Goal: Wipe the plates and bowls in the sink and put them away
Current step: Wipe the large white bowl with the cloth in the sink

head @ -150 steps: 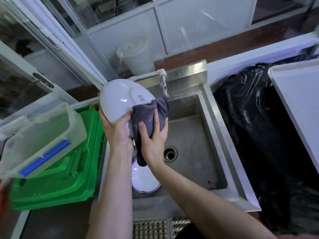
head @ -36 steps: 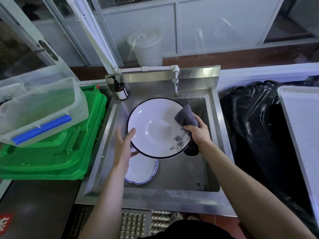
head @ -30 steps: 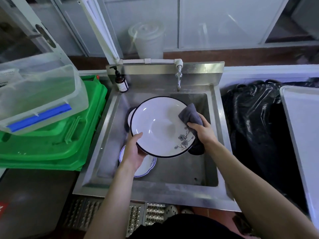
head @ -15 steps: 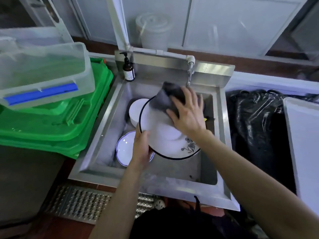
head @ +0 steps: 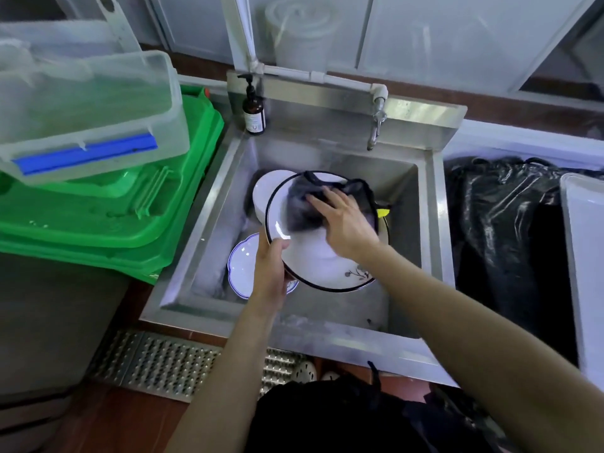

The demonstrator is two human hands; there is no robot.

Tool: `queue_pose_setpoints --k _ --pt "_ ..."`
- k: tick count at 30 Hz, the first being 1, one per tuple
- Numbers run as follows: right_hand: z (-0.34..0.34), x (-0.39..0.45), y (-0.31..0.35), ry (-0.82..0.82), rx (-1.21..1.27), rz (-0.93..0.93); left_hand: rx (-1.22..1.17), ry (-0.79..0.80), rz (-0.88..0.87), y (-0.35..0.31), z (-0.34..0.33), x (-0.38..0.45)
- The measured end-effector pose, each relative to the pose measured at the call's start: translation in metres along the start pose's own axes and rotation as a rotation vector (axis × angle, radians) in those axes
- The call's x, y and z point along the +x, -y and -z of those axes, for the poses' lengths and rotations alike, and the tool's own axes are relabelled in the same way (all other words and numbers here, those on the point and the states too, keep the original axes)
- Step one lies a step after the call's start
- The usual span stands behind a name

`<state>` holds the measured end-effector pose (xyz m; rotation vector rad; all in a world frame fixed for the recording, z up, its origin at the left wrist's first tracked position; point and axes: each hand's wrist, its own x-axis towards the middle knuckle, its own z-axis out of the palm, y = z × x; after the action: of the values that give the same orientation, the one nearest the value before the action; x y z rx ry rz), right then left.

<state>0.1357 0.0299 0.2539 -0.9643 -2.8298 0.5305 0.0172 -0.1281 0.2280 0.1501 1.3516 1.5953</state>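
Observation:
A large white bowl [head: 313,263] with a black rim and a flower print is held tilted over the steel sink [head: 428,243]. My left hand [head: 269,271] grips its near-left rim. My right hand [head: 343,223] presses a dark grey cloth [head: 304,207] flat against the bowl's inside, fingers spread. Below in the basin lie a small blue-rimmed plate [head: 243,266] and a white bowl [head: 266,191] at the back left, both partly hidden by the held bowl.
A soap bottle [head: 254,109] stands on the sink's back left corner and a tap [head: 376,125] hangs over the basin. Green crates [head: 108,217] with a clear plastic box [head: 88,112] stand on the left. A black bag [head: 503,223] and white tray [head: 585,256] lie right.
The bowl was turned from underside to inside facing me. My right hand moved the cloth from the right rim up onto the bowl's inner upper part and now slides it leftwards.

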Motion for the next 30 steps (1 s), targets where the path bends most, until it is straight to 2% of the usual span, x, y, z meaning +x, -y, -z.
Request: queue_pose_setpoints --k 3,6,8,10,11,13,15,19,21,25,27,30 --pt "-0.015 -0.01 0.047 0.141 0.153 0.093 -0.069 -0.032 0.0 0.001 0.003 0.003" --pt "0.008 -0.031 0.02 0.336 0.042 0.257 -0.156 -0.043 -0.013 0.005 0.02 0.006" --pt "0.02 -0.037 -0.004 0.382 -0.126 0.214 -0.161 -0.09 -0.031 0.003 0.025 0.006" --pt "0.02 -0.028 -0.01 0.314 -0.302 0.117 -0.136 -0.082 -0.049 0.002 0.022 0.007" --pt "0.015 -0.021 -0.003 0.271 -0.301 0.061 -0.103 -0.054 -0.047 0.001 0.015 0.005" --pt "0.006 -0.009 0.026 0.242 -0.146 -0.005 -0.063 -0.01 -0.03 0.0 0.004 0.002" --pt "0.004 -0.012 0.05 0.307 -0.019 0.024 -0.068 -0.017 -0.003 0.0 0.005 0.003" --pt "0.021 -0.059 0.045 0.551 -0.059 0.119 -0.081 -0.017 -0.011 0.003 0.022 0.0" --pt "0.02 -0.067 0.035 0.531 -0.06 0.107 -0.058 -0.003 -0.046 0.003 0.022 -0.002" --pt "0.002 -0.015 0.026 0.214 -0.157 -0.053 -0.026 0.022 -0.098 0.001 0.006 -0.005" --pt "0.0 0.002 0.032 0.217 -0.118 -0.073 -0.037 -0.018 -0.1 -0.004 0.0 -0.005" --pt "0.0 -0.033 0.047 0.332 -0.083 0.106 -0.109 -0.069 -0.061 -0.002 0.008 0.006"
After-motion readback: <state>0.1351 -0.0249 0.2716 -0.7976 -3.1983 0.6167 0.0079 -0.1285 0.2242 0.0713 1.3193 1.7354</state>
